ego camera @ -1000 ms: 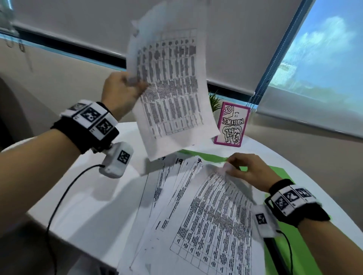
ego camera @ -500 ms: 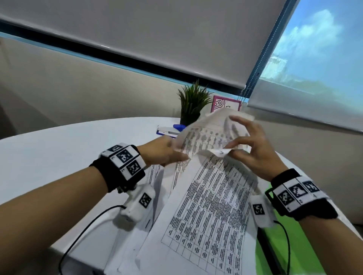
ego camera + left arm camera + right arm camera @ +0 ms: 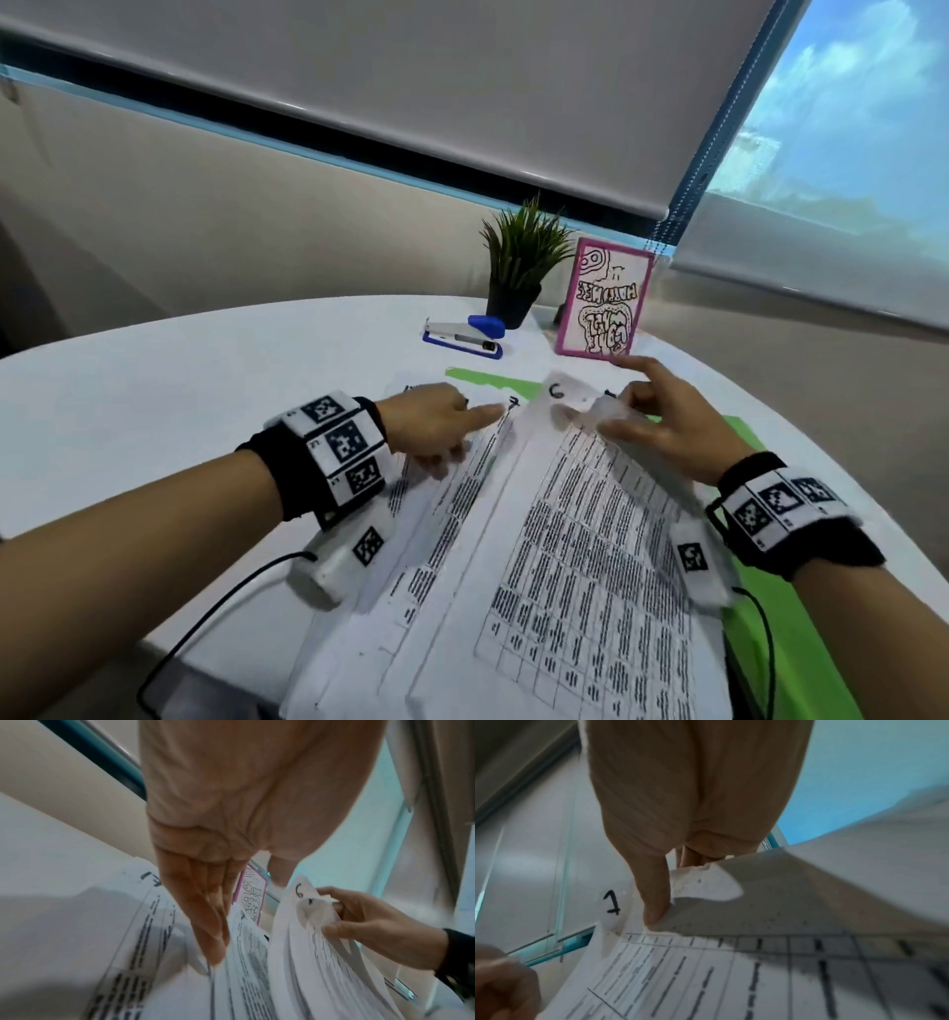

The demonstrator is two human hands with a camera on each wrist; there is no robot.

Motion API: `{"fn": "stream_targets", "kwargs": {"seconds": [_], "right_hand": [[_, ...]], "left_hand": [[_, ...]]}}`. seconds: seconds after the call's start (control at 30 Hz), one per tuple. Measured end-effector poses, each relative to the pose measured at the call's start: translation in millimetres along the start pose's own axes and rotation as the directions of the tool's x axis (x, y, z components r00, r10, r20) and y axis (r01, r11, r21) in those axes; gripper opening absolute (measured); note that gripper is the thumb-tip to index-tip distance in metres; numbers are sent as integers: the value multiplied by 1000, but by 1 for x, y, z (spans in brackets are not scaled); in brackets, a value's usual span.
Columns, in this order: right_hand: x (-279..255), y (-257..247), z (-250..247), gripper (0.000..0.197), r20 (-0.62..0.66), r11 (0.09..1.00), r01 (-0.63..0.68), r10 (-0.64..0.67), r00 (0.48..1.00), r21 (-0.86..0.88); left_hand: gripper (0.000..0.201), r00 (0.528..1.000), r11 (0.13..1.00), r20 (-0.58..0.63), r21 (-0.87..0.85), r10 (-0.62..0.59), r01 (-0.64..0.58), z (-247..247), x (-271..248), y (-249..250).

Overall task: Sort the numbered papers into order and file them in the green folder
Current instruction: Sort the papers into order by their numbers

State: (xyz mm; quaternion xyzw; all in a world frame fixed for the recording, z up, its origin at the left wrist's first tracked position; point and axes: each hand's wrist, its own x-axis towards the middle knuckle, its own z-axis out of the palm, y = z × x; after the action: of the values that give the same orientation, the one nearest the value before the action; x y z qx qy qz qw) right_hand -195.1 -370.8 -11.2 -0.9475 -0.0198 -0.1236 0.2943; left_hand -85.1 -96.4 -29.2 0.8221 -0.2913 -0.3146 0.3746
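The right hand [image 3: 662, 426] pinches the far corner of the top sheet [image 3: 580, 539], thumb on one side and curled fingers on the other, so the corner bends up; its forefinger sticks out straight toward twelve o'clock. A handwritten number sits on that lifted corner. In the right wrist view the thumb [image 3: 654, 898] presses the paper just beside a written "1".

The left hand [image 3: 436, 426] lies at about ten o'clock from the right one, fingers straight and close together, tips resting flat on the fanned papers [image 3: 447, 514] underneath; it grips nothing. In the left wrist view those fingers [image 3: 203, 914] touch a sheet between two numbered corners.

The papers spread in a loose fan across the near part of a round white table [image 3: 154, 411]. Under them lies the green folder [image 3: 791, 652], showing at twelve o'clock of the pile and along its three o'clock edge.

Farther off, near the table's twelve o'clock rim, stand a small potted plant [image 3: 518, 262], a blue and white stapler [image 3: 467, 336] just beside it at eight o'clock, and a pink-framed card [image 3: 606, 298] propped upright at the plant's three o'clock. Behind are a beige wall, lowered roller blinds [image 3: 411, 87] and a window with blue sky at two o'clock.
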Motion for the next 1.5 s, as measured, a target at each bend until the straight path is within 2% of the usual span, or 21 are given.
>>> {"fn": "stream_targets", "kwargs": {"seconds": [0.1,0.2,0.33,0.43,0.5,0.6,0.67,0.73,0.8,0.83,0.87,0.97,1.07,1.2,1.27,1.33,1.4,1.5], "right_hand": [[2,7,4,17,72,995,-48,55,996,-88],[8,9,13,6,132,985,-96,115,985,-146],[16,15,29,13,200,985,-114,138,970,-127],[18,12,35,12,192,987,-123,140,971,-99],[17,9,35,14,157,990,-125,133,979,-61],[14,6,34,18,160,991,-129,122,980,31],[14,6,34,29,156,989,-129,117,981,73],[14,7,34,38,168,990,-125,112,979,69],[15,8,34,28,188,995,-101,102,977,-14],[15,9,35,24,195,996,-88,91,976,-27],[15,10,35,23,194,996,-80,83,977,-25],[17,10,35,17,190,996,-50,63,980,-72],[17,10,34,22,202,996,-50,64,977,-75],[15,13,34,20,202,998,-58,52,978,23],[13,11,33,20,199,992,-89,70,977,85],[11,8,32,21,197,987,-107,82,977,120],[10,6,33,26,171,978,-115,85,982,174],[9,7,33,43,161,955,-131,90,983,264]], "left_hand": [[40,996,998,-65,-28,-61,60,-4,6,-6],[26,987,991,-116,-88,-108,99,5,10,-9],[12,986,972,-114,-214,-125,98,16,11,-8],[4,997,969,-46,-242,-65,52,15,7,-6],[10,1000,965,7,-262,-6,8,12,6,-6],[14,999,972,21,-230,42,-36,9,4,-6],[15,1000,977,-15,-211,23,-25,10,5,-5],[14,989,985,-141,-175,-34,9,15,9,-5],[6,947,996,-310,4,-79,84,18,11,-5],[8,930,987,-357,89,-91,131,19,12,-5],[6,925,981,-368,128,-93,149,20,11,-4],[22,938,984,-333,112,-96,140,22,13,-4],[9,941,989,-331,105,-69,109,21,9,-4],[14,935,984,-354,177,35,30,19,-1,1],[17,948,983,-310,183,73,-16,17,-5,4],[24,974,989,-221,148,53,-21,13,-5,5],[29,983,997,-184,77,13,2,11,-1,4],[21,958,999,-285,24,-23,31,14,8,-1]]}}
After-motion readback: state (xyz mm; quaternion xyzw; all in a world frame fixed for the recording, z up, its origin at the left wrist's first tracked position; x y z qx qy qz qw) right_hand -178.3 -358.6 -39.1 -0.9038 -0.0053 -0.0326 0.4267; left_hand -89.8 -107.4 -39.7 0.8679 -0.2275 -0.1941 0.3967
